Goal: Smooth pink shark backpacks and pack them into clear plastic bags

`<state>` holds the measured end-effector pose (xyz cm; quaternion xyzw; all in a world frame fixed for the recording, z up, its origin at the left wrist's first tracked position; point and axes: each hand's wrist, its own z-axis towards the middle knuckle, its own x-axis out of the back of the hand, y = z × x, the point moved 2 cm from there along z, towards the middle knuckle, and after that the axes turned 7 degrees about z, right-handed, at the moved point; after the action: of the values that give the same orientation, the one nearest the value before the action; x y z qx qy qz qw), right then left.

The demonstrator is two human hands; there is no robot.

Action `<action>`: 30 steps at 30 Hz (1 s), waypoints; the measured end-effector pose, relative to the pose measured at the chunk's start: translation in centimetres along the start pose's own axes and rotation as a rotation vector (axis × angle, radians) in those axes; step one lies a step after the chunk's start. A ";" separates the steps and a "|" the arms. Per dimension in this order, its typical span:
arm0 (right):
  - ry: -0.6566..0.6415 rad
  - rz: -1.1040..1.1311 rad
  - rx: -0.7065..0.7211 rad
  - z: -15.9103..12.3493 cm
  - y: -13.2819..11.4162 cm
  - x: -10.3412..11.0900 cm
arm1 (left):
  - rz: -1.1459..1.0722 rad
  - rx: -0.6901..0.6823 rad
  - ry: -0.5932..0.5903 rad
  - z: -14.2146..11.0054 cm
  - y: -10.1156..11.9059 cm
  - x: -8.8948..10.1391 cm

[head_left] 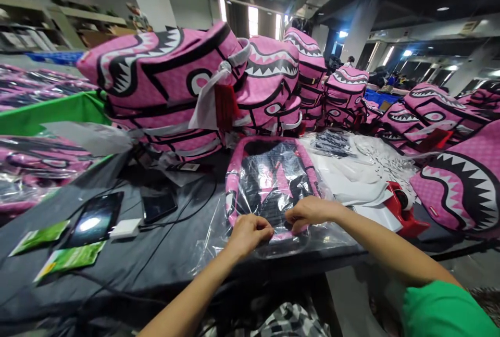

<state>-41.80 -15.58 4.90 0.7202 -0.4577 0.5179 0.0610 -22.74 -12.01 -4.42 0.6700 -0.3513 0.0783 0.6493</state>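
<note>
Backpack (pixel 275 186), pink-rimmed and rounded, lies inside a glossy, crinkled plastic bag (pixel 332 235) on the dark table (pixel 167 266), near side. Left hand (pixel 250 234) and right hand (pixel 308 211) curl fingers at its near end; whether either grips plastic, I cannot tell.

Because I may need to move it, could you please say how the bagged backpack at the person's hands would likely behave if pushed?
The bagged backpack may slide, because its clear wrap looks smooth and glossy. Lying broad and flat, it seems unlikely to roll or tip. The wrap's loose, wrinkled edges would probably fold.
</note>
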 end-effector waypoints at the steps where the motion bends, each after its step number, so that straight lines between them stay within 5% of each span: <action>1: 0.025 -0.058 -0.051 0.4 0.4 -0.2 | 0.005 -0.013 -0.006 0.0 0.1 0.1; 6: 0.370 -0.117 -0.295 -1.7 2.5 -1.7 | 0.038 -0.051 -0.012 -0.1 -0.2 0.2; 10: 0.650 -0.112 -0.106 -4.2 2.0 -4.6 | 0.082 -0.078 0.019 0.1 -0.2 0.0; 13: 0.579 -0.105 -0.088 -3.9 1.2 -6.2 | 0.134 -0.087 0.012 -0.2 0.3 0.1; 18: 0.425 -0.077 -0.202 -2.3 1.3 -5.8 | 0.256 -0.252 0.133 -3.0 0.6 1.9; 24: 0.476 -0.060 -0.182 -2.5 1.9 -6.0 | 0.403 -0.167 0.279 -5.6 -2.8 5.0; 30: 0.617 0.226 0.000 -3.7 2.1 -6.2 | 0.410 -0.073 0.291 -4.5 -4.0 4.7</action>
<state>-46.16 -10.99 0.79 0.4738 -0.4949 0.7151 0.1390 -15.39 -9.96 -4.39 0.5425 -0.3851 0.2911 0.6875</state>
